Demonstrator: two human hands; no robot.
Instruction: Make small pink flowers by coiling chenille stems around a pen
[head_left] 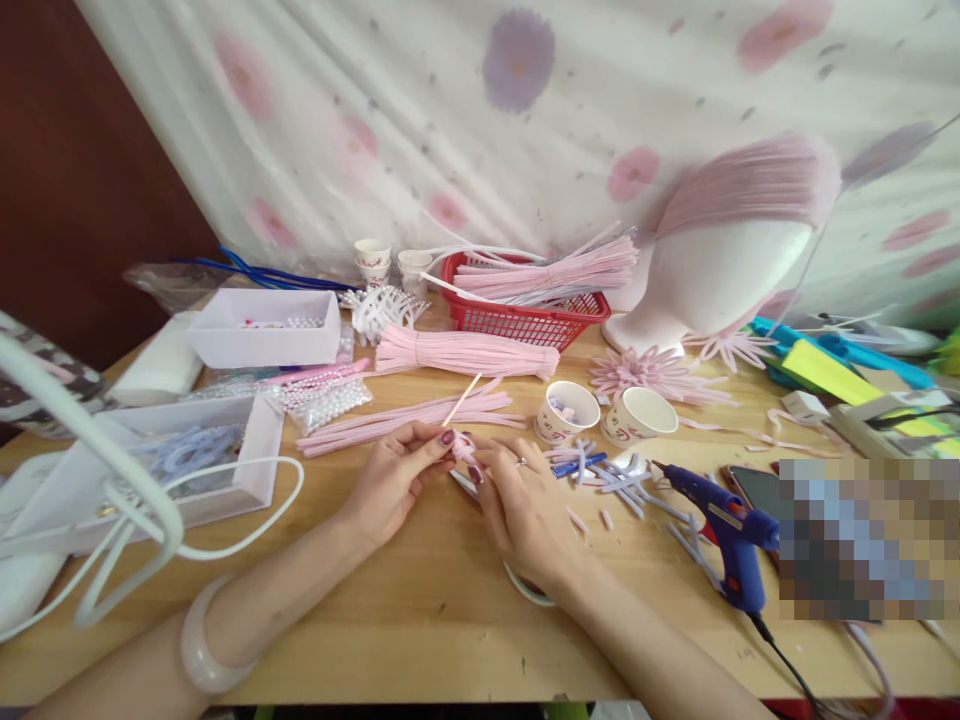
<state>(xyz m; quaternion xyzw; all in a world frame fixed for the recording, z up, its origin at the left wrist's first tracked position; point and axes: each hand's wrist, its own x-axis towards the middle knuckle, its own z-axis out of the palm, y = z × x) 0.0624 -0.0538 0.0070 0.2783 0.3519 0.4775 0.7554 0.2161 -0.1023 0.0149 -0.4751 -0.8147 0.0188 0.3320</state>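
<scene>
Pink piece (462, 446) is up btw both hands, just above the table (442, 640), approx. mid-view. L hand (401, 472) pinches it b/w thumb & fingers, w/ a pale stick (461, 402) slanting up & right from the grip. R hand (529, 500) meets its right side, fingers bent, thumb just below; can't tell if R is gripping or only touching. Ring on R hand, bangle (214, 635) on L forearm.

Behind the hands: loose pink stems (360, 430), then a tied bundle (465, 354) lying in front of the red basket (517, 322), which has more stems on top. Two paper cups stand just beyond R hand: L cup (551, 428) w/ small pcs inside, R cup (641, 425) next to it.

Right of R hand: blue pen (579, 466) among lilac stems (626, 485), then the glue gun (724, 520) on its side, nozzle twd the stems. White head (739, 275) w/ pink strands on top is at back R. Two white trays, back one (262, 345) & front one (259, 470), sit off to L.
</scene>
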